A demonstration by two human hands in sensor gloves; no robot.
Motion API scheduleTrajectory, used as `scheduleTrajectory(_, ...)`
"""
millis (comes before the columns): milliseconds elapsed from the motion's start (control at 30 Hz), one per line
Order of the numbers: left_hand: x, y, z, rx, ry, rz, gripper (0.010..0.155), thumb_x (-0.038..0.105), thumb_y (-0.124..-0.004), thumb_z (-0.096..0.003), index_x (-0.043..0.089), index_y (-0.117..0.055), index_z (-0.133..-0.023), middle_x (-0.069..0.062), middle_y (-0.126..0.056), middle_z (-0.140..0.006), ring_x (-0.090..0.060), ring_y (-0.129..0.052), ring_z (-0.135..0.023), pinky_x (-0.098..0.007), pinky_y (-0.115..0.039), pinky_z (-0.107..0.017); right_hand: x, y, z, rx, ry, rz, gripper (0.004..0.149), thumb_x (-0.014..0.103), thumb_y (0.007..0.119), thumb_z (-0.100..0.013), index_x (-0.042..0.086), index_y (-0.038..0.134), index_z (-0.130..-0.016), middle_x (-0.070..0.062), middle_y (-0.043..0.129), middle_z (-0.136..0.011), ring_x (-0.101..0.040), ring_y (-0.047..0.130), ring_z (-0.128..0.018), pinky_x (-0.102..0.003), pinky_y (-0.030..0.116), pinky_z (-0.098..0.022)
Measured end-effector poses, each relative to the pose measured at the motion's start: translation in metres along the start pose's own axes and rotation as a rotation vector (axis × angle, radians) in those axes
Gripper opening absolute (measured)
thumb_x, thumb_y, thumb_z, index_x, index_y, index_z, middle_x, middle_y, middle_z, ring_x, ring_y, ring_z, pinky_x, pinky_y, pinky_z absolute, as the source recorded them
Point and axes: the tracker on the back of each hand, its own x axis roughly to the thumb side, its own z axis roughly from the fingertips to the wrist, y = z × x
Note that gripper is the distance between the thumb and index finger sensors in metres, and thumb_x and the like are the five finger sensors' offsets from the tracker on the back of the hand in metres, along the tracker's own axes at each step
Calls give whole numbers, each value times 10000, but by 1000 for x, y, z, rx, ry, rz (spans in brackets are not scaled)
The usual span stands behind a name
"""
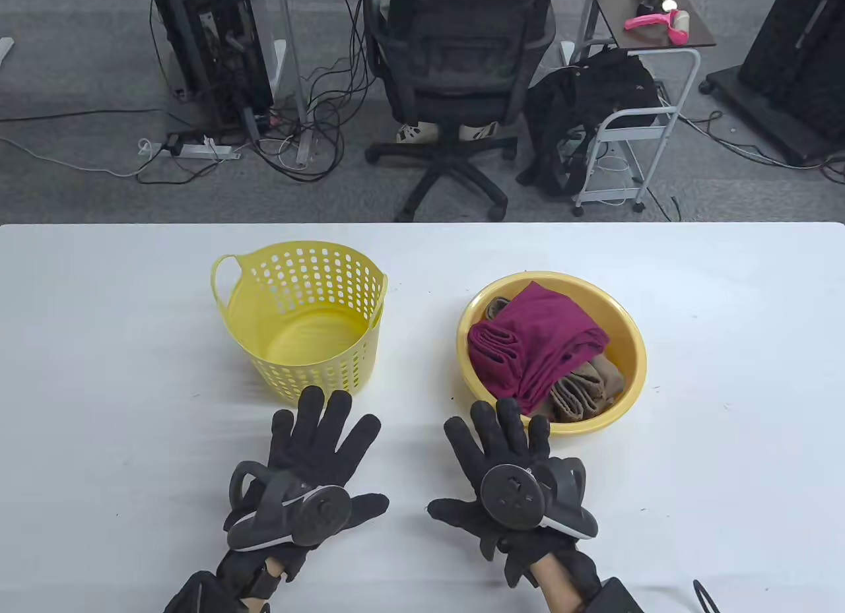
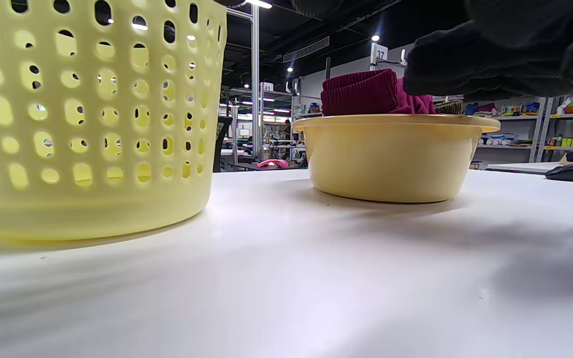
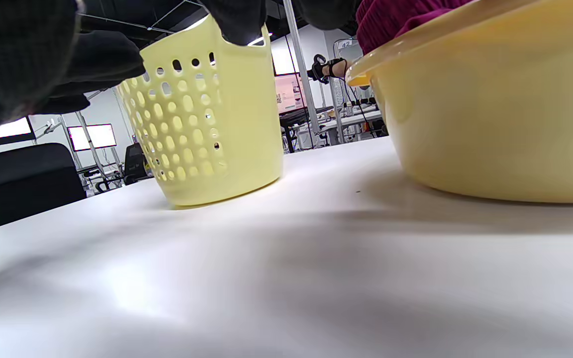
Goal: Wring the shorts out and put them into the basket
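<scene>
A yellow perforated basket [image 1: 304, 322] [image 2: 87, 119] [image 3: 207, 129] stands on the white table, left of centre, with nothing inside. To its right a yellow basin [image 1: 624, 322] [image 2: 391, 159] [image 3: 495, 114] holds folded maroon shorts [image 1: 535, 336] [image 2: 361, 92] [image 3: 391, 17] lying over a brown garment [image 1: 587, 388]. My left hand [image 1: 317, 448] lies flat with spread fingers just in front of the basket. My right hand [image 1: 502, 454] lies flat too, its fingertips near the basin's front rim. Neither hand holds anything.
The table's far edge [image 1: 422, 225] runs behind the basket and basin. Beyond it stand an office chair [image 1: 455, 78], a small cart [image 1: 634, 131] with dark clothes, and cables on the floor.
</scene>
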Motion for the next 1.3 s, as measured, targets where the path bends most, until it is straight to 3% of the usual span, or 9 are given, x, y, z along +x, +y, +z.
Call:
scheduleTrajectory(400, 0, 0, -1, 0, -8, 1, 962, 767, -665, -467, 229, -362, -1204, -294, -233, -1274, -670, -224, -1112, -833, -334, -653, 6, -5, -1, -7, -26, -5, 1012, 779, 735, -414, 158, 391, -1135, -286, 283, -1138, -583, 221, -1010, -810, 273, -616)
scheduleTrajectory(767, 0, 1, -1, 5, -12, 3, 955, 762, -669, -469, 229, -370, -1203, -291, -238, -1275, -668, -229, -1113, -831, -338, -655, 0, -26, -8, -39, 1, 63, 1014, 773, 735, -427, 151, 374, -1141, -294, 259, -1139, -584, 209, -1012, -807, 288, -627)
scheduleTrajectory(1300, -1, 0, -1, 4, -14, 17, 946, 756, -673, -471, 227, -385, -1200, -287, -242, -1275, -663, -229, -1115, -827, -339, -658, -32, -61, -50, -16, 81, 112, 1053, 746, 764, -428, 98, 327, -1134, -309, 241, -1127, -598, 272, -1007, -755, 396, -670)
